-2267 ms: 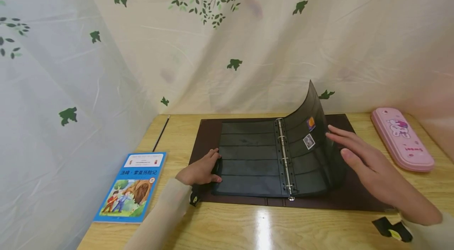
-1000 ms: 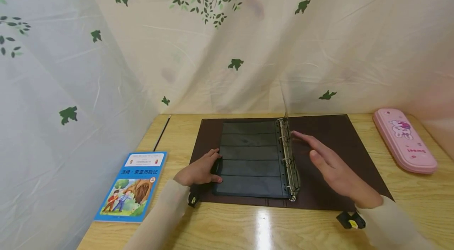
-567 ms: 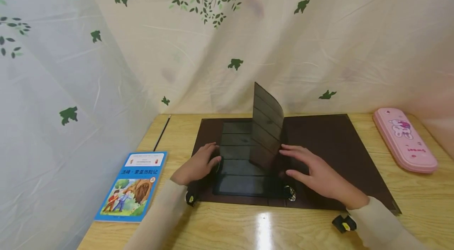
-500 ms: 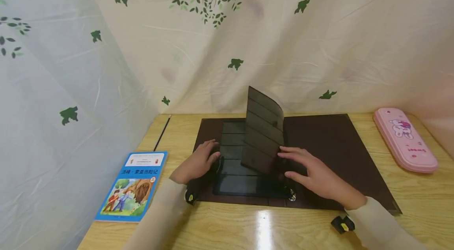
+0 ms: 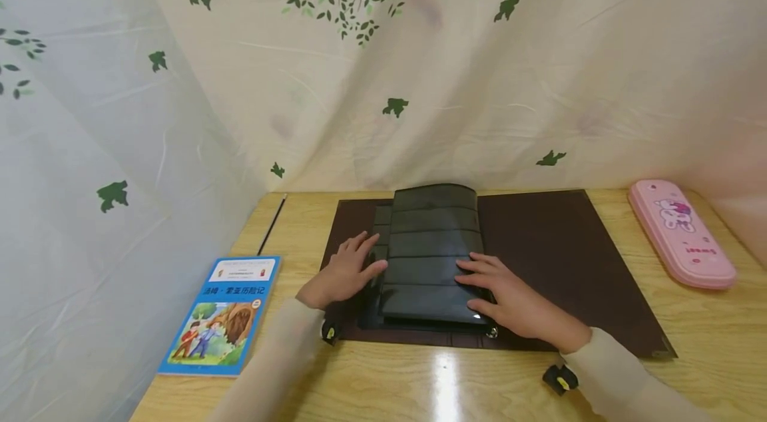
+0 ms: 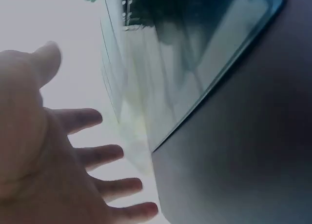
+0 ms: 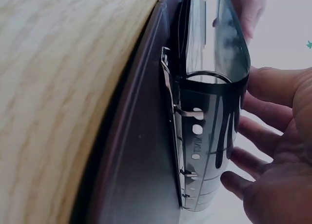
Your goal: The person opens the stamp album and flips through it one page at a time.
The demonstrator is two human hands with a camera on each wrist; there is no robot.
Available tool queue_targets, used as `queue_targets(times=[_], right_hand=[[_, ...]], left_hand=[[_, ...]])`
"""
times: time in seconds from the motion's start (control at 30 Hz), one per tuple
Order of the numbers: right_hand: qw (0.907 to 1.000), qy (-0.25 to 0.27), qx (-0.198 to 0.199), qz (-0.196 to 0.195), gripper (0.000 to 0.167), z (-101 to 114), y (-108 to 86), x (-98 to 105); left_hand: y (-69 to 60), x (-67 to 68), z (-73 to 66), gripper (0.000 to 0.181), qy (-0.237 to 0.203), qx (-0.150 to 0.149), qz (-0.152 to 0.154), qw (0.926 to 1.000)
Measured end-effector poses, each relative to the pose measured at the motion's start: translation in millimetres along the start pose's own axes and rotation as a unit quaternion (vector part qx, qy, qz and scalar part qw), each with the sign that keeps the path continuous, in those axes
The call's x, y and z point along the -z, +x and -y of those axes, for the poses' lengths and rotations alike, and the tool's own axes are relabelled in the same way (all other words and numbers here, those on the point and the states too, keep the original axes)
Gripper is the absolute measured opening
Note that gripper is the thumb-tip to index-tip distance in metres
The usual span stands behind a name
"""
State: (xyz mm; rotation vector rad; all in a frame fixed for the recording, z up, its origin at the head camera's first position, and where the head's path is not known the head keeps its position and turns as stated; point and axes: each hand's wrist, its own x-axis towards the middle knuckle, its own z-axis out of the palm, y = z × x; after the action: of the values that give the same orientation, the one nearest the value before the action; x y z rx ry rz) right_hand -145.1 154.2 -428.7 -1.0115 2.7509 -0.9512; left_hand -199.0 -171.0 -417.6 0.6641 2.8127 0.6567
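A ring binder with a dark brown cover [image 5: 557, 255] lies spread on the table. Its top black pocket page [image 5: 431, 235] arches over the left-hand stack, its left edge a little short of the edge of the page below. My right hand [image 5: 509, 295] has its fingertips on the right part of this page, fingers extended. In the right wrist view, the page curves up from the metal ring [image 7: 190, 113], with the right hand alongside. At the stack's left edge is my left hand [image 5: 347, 269], fingers spread; in the left wrist view it holds nothing.
On the left lie a blue illustrated book [image 5: 222, 315] and a black pencil [image 5: 272, 225]. A pink pencil case [image 5: 683, 235] sits at the right. A printed curtain [image 5: 335, 89] hangs behind the wooden table [image 5: 383, 382].
The right hand has moved left, and pages have turned over the rings from right to left. The upright page has come down onto the left stack. The left hand has lifted and spread its fingers.
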Motion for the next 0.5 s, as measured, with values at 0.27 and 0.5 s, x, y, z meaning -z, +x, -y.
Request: queue_targets(times=[0.27,0.5], right_hand=[[1.0000,-0.005,-0.003,0.007,0.043,-2.6,1.2,-1.8],[0.9991,0.039,-0.015,-0.003,0.055,-17.3,-9.8,6.4]], left_hand=[[3.9,-22.5,-14.8,0.082,0.071,0.046,0.082,0.9931],[8.3,-28.1,-22.0,0.086,0.109,0.072,0.097,0.9867]])
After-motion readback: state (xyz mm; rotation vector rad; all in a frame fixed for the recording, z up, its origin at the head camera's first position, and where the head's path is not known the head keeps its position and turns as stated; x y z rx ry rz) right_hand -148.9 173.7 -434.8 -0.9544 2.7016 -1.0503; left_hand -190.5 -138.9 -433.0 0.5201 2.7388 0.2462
